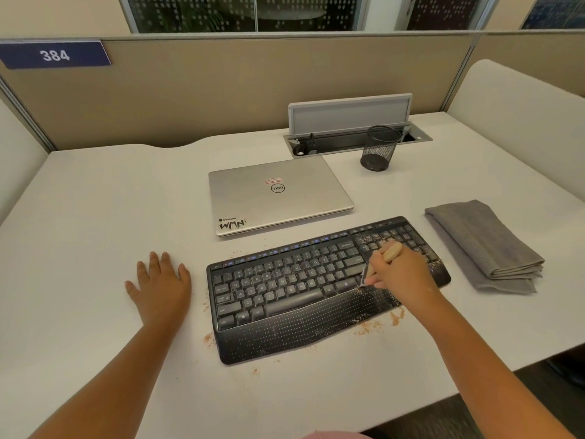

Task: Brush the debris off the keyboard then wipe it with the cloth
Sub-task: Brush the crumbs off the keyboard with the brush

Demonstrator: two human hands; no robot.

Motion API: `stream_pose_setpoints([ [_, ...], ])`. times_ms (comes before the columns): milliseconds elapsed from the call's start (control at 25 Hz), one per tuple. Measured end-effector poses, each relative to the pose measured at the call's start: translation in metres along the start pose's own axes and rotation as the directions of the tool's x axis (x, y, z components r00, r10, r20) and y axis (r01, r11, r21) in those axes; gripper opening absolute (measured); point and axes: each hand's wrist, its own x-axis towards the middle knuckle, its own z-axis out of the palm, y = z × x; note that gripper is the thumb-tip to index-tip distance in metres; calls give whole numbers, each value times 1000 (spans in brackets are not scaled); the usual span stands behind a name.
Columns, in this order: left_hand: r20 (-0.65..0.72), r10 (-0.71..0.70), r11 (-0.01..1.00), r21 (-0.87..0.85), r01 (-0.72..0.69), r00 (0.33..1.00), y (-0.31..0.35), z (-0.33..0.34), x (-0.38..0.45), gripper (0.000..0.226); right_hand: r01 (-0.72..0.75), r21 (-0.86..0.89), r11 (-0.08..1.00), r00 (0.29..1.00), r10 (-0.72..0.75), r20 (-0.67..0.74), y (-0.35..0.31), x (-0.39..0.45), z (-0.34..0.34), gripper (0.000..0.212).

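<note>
A black keyboard (294, 293) lies angled on the white desk, with brown debris on its number pad and palm rest. My right hand (402, 274) is shut on a small brush (391, 251) with a pale wooden handle. Its bristles touch the keys near the right end of the main block. Crumbs (373, 326) lie scattered on the desk below and left of the keyboard. My left hand (161, 283) rests flat on the desk left of the keyboard, fingers spread, holding nothing. A folded grey cloth (484, 245) lies to the right of the keyboard.
A shut silver laptop (278, 194) lies just behind the keyboard. A black mesh pen cup (380, 148) stands by an open cable hatch (351, 125) at the back. Beige partitions enclose the desk (95, 201). The desk's front edge runs diagonally at the lower right.
</note>
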Motion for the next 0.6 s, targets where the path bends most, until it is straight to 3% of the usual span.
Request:
stream_pose_setpoints([
  [200,3,2,1000,-6,-2,1000,0,0,-1,55,113,56,992,993,-111,-44,-6,3,-7,14],
  [440,10,-3,1000,3,3,1000,-1,-1,-1,56,128,-169,977,981,-99,165,-11,5,-17,15],
  [600,10,-4,1000,4,4,1000,0,-1,-1,56,117,-50,992,989,-111,101,-13,11,-14,10],
])
